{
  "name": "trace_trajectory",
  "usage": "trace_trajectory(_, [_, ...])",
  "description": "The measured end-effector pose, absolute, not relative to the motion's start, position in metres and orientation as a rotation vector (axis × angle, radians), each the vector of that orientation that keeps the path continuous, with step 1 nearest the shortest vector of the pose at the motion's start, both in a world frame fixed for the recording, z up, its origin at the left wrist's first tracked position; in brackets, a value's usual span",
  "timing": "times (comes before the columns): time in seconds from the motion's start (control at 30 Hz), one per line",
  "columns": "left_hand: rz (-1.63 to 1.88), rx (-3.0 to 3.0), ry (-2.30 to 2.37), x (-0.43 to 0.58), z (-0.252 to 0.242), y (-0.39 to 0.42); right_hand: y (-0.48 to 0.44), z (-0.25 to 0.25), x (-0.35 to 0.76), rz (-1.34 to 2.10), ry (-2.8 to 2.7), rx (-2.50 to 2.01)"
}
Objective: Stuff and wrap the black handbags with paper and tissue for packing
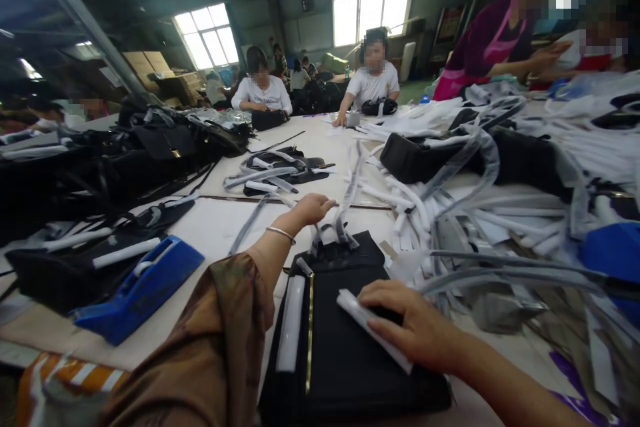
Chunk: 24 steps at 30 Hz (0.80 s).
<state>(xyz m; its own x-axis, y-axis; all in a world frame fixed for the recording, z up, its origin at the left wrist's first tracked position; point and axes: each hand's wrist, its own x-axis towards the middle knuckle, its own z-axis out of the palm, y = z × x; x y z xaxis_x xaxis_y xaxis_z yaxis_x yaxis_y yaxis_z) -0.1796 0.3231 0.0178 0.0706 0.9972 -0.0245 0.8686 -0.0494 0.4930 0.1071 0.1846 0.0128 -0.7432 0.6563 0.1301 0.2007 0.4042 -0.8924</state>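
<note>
A black bag [345, 333] with a gold strip lies in front of me at the table's near edge. On its left side rests a white foam roll [291, 323]. My right hand [405, 320] is closed round a second white roll [375, 332], which lies slanted across the bag's face. Beyond the bag's far end, my left hand [315, 207] reaches out near a plastic-wrapped strap [350, 197]; its fingers are pressed together, and what they hold, if anything, is too small to tell.
A blue tape dispenser [140, 287] stands at the left, beside black bags [110, 257]. White foam rolls and wrapped straps heap up at the right [525, 213]. Several people work around the far side, one in a white shirt [375, 83].
</note>
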Motion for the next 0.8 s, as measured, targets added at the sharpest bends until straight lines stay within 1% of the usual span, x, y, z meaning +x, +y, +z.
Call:
trace_trajectory(0.13, [0.269,1.765,1.753,-0.170,0.000,0.341,0.172,0.007,0.108,1.089,-2.411,-0.698])
trace_trajectory(0.27, [0.046,1.548,1.607,-0.166,-0.013,0.328,0.157,0.002,0.111,0.978,-2.544,-0.694])
trace_trajectory(0.33, [0.028,1.373,1.472,-0.165,-0.015,0.318,0.151,-0.001,0.114,0.930,-2.575,-0.652])
trace_trajectory(0.43, [0.171,1.118,1.233,-0.161,-0.018,0.307,0.145,-0.005,0.118,0.855,-2.631,-0.557])
trace_trajectory(0.57, [0.362,0.931,1.021,-0.154,-0.022,0.301,0.145,-0.010,0.118,0.829,-2.710,-0.472])
trace_trajectory(0.7, [0.525,0.860,0.813,-0.148,-0.026,0.299,0.147,-0.012,0.117,0.849,-2.734,-0.453])
trace_trajectory(0.8, [0.706,0.902,0.804,-0.145,-0.028,0.297,0.149,-0.012,0.119,0.883,-2.709,-0.471])
